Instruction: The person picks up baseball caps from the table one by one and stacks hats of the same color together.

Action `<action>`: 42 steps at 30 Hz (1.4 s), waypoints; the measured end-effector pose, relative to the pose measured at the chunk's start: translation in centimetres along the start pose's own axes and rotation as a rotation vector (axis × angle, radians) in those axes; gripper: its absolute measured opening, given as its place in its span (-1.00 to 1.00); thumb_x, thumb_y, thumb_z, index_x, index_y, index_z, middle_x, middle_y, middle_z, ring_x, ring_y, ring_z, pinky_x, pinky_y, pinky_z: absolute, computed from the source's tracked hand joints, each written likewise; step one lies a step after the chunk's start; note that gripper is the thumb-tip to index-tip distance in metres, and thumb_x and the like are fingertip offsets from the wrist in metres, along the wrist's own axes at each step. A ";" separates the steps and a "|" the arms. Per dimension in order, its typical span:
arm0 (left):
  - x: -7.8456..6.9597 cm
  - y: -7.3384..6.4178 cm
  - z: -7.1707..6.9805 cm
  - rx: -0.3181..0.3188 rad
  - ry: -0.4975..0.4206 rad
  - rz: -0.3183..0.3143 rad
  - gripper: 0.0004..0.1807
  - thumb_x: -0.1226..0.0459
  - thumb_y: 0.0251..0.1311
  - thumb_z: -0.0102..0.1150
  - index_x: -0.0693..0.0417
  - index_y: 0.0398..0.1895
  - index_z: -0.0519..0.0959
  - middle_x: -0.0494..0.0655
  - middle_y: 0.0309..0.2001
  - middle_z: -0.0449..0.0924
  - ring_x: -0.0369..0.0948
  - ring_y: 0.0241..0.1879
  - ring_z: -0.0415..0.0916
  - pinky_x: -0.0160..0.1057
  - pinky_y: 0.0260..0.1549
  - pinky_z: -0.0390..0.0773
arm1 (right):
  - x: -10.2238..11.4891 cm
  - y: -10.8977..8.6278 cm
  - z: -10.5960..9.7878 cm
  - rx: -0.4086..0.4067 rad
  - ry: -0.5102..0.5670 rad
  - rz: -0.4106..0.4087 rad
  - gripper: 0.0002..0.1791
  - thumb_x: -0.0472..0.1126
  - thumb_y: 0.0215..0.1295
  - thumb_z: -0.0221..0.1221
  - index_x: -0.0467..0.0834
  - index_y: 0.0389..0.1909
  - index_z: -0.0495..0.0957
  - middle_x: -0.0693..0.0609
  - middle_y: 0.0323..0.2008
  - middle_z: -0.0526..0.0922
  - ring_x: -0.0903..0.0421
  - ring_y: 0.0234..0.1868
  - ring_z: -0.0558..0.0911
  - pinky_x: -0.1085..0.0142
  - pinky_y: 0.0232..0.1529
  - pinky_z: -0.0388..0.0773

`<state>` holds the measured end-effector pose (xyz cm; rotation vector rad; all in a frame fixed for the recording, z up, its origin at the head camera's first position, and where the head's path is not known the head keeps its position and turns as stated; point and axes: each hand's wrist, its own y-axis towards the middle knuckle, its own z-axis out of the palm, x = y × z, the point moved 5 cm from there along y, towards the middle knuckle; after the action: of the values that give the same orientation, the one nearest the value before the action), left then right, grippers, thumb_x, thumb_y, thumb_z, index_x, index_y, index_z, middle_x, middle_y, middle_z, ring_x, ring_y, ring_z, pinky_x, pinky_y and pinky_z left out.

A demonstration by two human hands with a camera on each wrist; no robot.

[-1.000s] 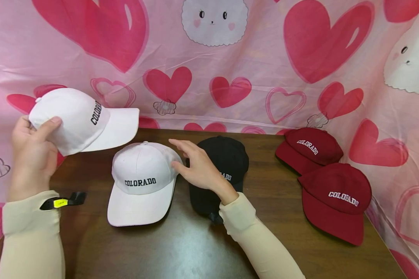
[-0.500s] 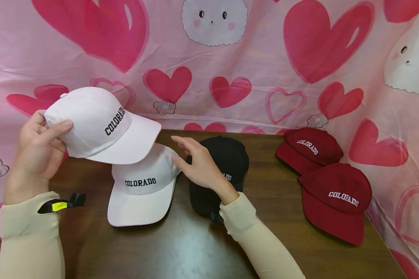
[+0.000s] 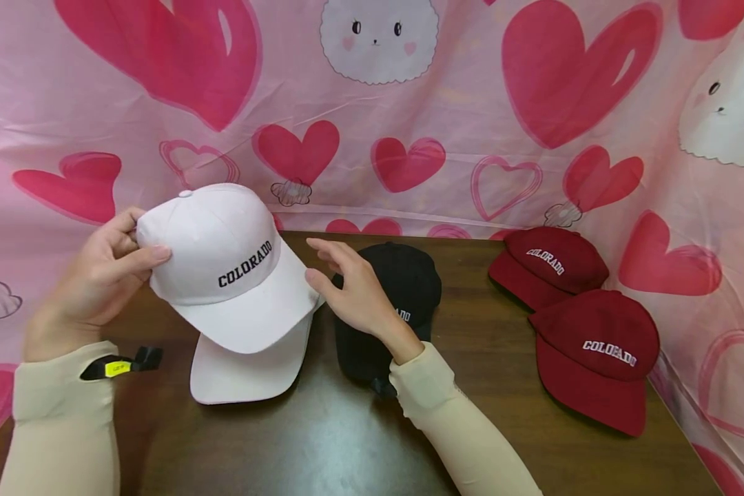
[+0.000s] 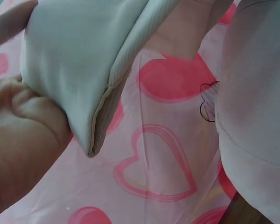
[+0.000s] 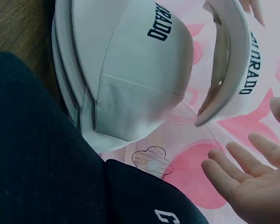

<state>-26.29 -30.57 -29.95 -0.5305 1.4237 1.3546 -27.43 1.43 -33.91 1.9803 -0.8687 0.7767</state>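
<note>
In the head view my left hand [image 3: 102, 272] grips the back edge of a white baseball cap [image 3: 217, 241] lettered COLORADO, thumb on its outside. This cap is raised and tilted above a stack of white caps [image 3: 242, 379], hiding most of it. Several nested brims show on the white stack [image 5: 140, 79] in the right wrist view, with the held cap [image 5: 240, 70] apart from it. My right hand [image 3: 359, 293] hovers with extended fingers beside the white caps, over a black cap [image 3: 403, 275], holding nothing.
Two dark red caps, a rear one [image 3: 548, 265] and a front one [image 3: 601, 344], sit overlapping at the table's right. The brown wooden table [image 3: 471, 399] meets a pink heart-patterned cloth [image 3: 459, 103] at the back and sides.
My left hand has carried the white cap rightward and down over the white stack, turning its brim more toward the front. My right hand has barely moved.
</note>
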 end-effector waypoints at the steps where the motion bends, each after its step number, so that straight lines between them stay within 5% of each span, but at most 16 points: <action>1: 0.1 0.0 0.2 0.029 0.028 -0.017 -0.67 0.71 0.39 -0.17 0.31 0.08 0.43 0.13 -0.02 0.70 -0.07 -0.06 0.71 -0.21 -0.11 0.73 | 0.0 0.0 0.0 -0.001 -0.001 0.003 -0.41 -0.17 0.53 0.26 -0.15 0.51 0.43 -0.10 0.40 0.51 -0.09 0.37 0.55 0.13 0.41 0.50; 8: 0.3 -0.4 1.2 0.199 0.203 -0.123 -0.60 0.70 0.36 -0.16 0.18 0.11 0.41 -0.03 -0.04 0.69 -0.16 -0.04 0.68 -0.26 -0.02 0.70 | -0.3 0.2 0.2 0.026 0.051 0.027 -0.31 -0.10 0.49 0.30 -0.10 0.56 0.35 -0.11 0.46 0.44 -0.16 0.43 0.50 0.03 0.44 0.47; 15: 0.8 -0.7 1.5 0.354 0.221 -0.107 -0.55 0.77 0.22 -0.15 0.35 0.12 0.39 0.17 -0.04 0.68 -0.04 -0.06 0.69 -0.14 -0.14 0.75 | -0.5 0.0 0.3 0.069 0.087 0.080 -0.16 -0.04 0.38 0.40 0.00 0.61 0.26 -0.04 0.51 0.35 -0.02 0.48 0.41 0.14 0.50 0.37; 23: 1.2 -0.9 1.5 0.471 0.242 -0.142 -0.52 0.74 0.24 -0.08 0.25 0.17 0.38 0.15 0.00 0.71 0.01 -0.06 0.73 -0.04 -0.18 0.79 | -0.2 0.0 0.6 0.124 0.066 0.048 -0.08 -0.01 0.33 0.45 0.02 0.63 0.22 0.07 0.49 0.37 0.04 0.48 0.40 0.05 0.51 0.37; 32: 1.3 -1.2 1.2 0.464 0.297 -0.186 -0.57 0.65 0.35 0.02 0.17 0.21 0.39 0.08 0.02 0.69 -0.03 -0.04 0.72 -0.02 -0.18 0.79 | 0.1 0.1 1.1 0.142 0.051 -0.011 -0.18 -0.02 0.30 0.47 0.01 0.54 0.37 0.07 0.32 0.48 0.15 0.26 0.48 0.01 0.35 0.55; 42: 1.3 -0.6 0.4 0.312 0.522 -0.241 -0.51 0.59 0.37 0.03 0.16 0.33 0.41 0.05 0.04 0.65 -0.09 -0.02 0.67 -0.21 -0.06 0.71 | -0.2 0.1 1.4 0.046 -0.026 0.040 -0.20 0.04 0.25 0.51 0.01 0.47 0.44 0.06 0.09 0.53 0.13 0.04 0.48 0.01 0.10 0.59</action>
<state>-26.07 -29.89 -31.26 -0.8549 1.8799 0.8072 -27.31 0.24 -34.73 2.0229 -0.9158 0.8025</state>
